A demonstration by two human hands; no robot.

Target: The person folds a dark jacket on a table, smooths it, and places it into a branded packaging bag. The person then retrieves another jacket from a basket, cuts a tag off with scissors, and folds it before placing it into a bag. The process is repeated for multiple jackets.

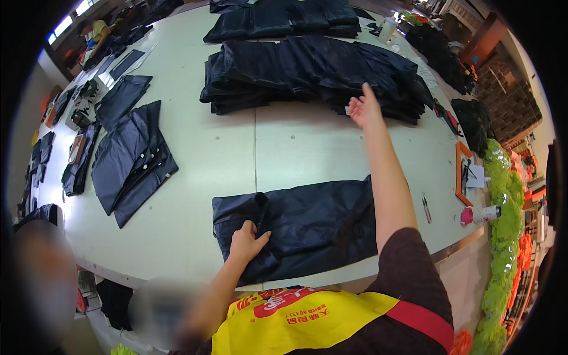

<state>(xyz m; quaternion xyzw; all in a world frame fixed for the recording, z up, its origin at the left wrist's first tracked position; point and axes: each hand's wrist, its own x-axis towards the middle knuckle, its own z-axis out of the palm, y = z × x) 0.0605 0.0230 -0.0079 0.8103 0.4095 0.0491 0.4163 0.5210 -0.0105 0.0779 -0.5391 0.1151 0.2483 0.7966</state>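
Observation:
A folded black garment (319, 219) of smooth, slightly shiny cloth lies on the white table in front of me. At its left end, my left hand (248, 241) is closed on a fold of the cloth, thumb against fingers. My right arm stretches over the garment's right part toward the far side. My right hand (364, 109) is at the near edge of a thick stack of folded black garments (307, 68), its fingers apart and nothing seen in them. Whether its fingertips touch the stack I cannot tell. A small white tag shows beside them.
Another black stack (284, 21) lies farther back. Dark cloth pieces (133, 157) lie at the left. Right of me are a tweezer-like tool (426, 208), an orange frame (463, 171) and a bottle (482, 214). Yellow-green bundles (503, 219) line the right side. Someone sits far left.

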